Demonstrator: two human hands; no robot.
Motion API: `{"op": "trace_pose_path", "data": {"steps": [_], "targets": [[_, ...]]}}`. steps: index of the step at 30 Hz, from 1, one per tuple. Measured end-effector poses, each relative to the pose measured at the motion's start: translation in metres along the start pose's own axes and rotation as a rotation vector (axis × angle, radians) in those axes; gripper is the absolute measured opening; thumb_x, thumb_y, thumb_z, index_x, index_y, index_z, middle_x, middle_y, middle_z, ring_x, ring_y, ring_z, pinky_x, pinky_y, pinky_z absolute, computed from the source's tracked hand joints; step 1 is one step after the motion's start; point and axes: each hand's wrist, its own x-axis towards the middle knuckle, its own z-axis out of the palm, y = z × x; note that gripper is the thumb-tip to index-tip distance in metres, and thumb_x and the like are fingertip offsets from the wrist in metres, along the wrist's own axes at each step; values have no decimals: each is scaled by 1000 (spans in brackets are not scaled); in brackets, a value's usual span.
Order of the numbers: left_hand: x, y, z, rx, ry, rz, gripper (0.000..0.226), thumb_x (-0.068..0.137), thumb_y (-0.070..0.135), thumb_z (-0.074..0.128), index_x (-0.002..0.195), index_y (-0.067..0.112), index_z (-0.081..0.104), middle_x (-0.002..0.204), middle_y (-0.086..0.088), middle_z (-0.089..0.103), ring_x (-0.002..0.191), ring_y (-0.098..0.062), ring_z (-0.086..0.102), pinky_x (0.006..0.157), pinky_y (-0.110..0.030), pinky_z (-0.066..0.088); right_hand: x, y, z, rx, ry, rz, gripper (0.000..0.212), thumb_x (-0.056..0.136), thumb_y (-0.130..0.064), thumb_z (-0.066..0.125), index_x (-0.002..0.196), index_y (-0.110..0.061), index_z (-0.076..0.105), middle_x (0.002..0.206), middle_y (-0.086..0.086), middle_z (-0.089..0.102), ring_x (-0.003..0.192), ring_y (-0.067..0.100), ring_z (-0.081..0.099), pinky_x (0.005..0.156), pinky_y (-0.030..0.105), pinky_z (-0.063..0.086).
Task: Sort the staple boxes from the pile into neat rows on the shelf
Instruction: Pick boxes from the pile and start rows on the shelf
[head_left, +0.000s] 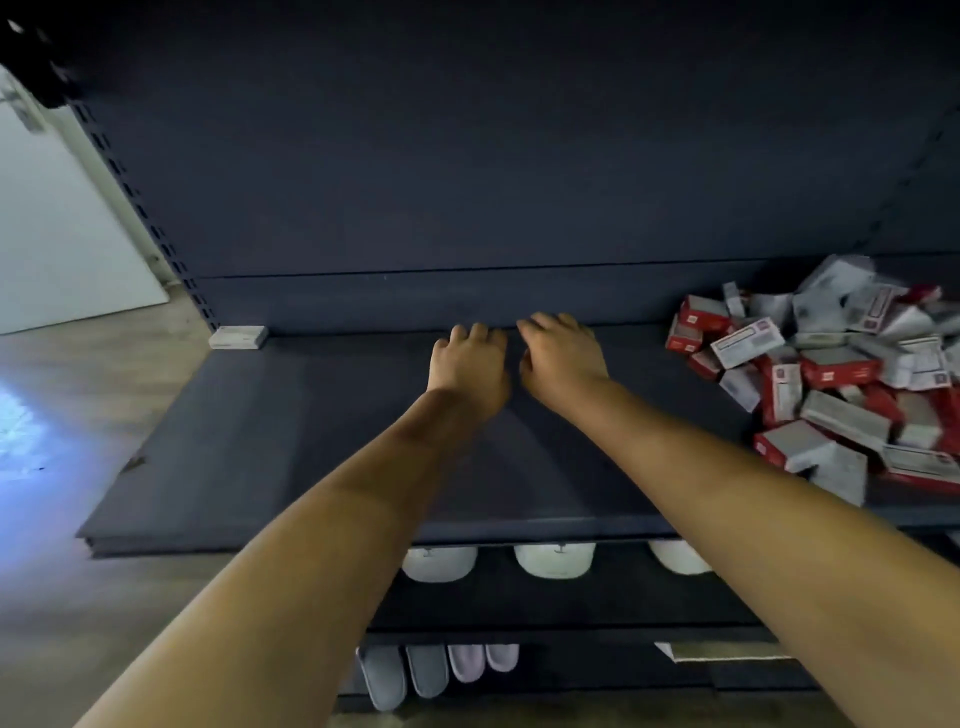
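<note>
While both arms are stretched way out over the dark shelf (249, 441), the left hand (470, 364) and right hand (561, 358) sit side by side near the back edge, knuckles up and fingers curled downward. Honestly can't tell if either one is pinching anything, since the fingertips are hidden behind the hands themselves. The pile of staple boxes (841, 374) is heaped at the right end of the same shelf, red and white ones lying every which way, well apart from the hands. One lone white box (239, 336) lies flat at the far left back corner. On the shelf below there are some white rounded things (553, 560), and lower still a few pairs of slippers (431, 673), grey and pale.
</note>
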Motion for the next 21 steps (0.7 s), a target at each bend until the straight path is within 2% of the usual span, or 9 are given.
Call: {"op": "trace_pose_path", "data": {"steps": [9, 13, 17, 21], "targets": [[13, 129, 2, -50, 4, 135, 38, 93, 23, 45, 128, 10, 46, 131, -7, 46, 121, -26, 40, 97, -36, 35, -56, 118, -23, 66, 60, 60, 38, 87, -15, 50, 123, -6, 53, 125, 11, 55, 116, 30, 47, 91, 36, 38], [6, 173, 10, -73, -49, 225, 42, 93, 22, 42, 132, 11, 44, 135, -8, 45, 121, -26, 40, 98, -36, 33, -82, 161, -29, 171, 8, 50, 22, 83, -11, 52, 102, -2, 60, 109, 13, 61, 105, 31, 53, 79, 35, 42], [-14, 197, 26, -54, -114, 333, 45, 93, 22, 43, 137, 12, 40, 134, -8, 45, 122, -27, 39, 99, -37, 33, -112, 196, -36, 216, -116, -15, 36, 86, -5, 49, 120, -10, 60, 124, 7, 57, 118, 23, 47, 96, 32, 38], [-23, 209, 35, -56, -157, 385, 42, 94, 23, 41, 134, 12, 42, 130, -8, 46, 121, -26, 40, 100, -38, 34, -131, 218, -32, 225, -244, -46, 40, 86, -9, 53, 125, -16, 58, 125, 1, 55, 121, 17, 45, 99, 27, 35]]}}
